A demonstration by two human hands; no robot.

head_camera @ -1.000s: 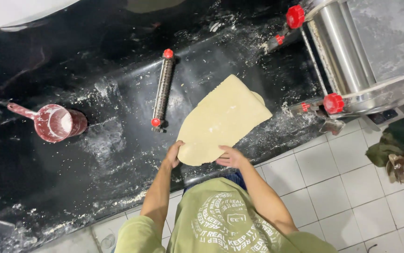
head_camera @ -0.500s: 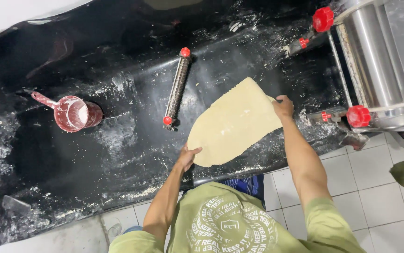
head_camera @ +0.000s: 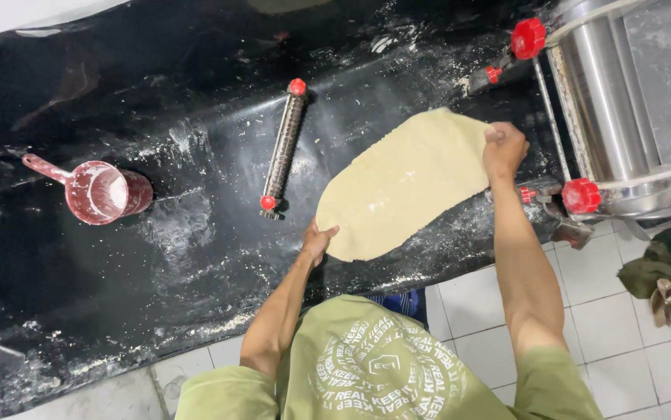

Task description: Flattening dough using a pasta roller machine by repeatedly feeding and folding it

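Meanwhile, floury red cup [head_camera: 102,192], both hands gripping dough sheet [head_camera: 405,183]

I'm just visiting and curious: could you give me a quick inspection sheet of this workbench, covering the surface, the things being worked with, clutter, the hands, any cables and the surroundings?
Surface: black worktop, dusted with white flour, heaviest along the near edge and at left.
Job's things: long oval dough sheet, pale yellow, lying flat, its far end toward the steel roller machine with red knobs.
Clutter: ridged rolling pin with red ends, left of the dough, apart from it; red floury scoop with handle, further left.
Hands: left hand at the dough's near end; right hand gripping its far end by the machine.
Cables: nothing seen.
Surroundings: white tiled floor; bundle of cloth at right.
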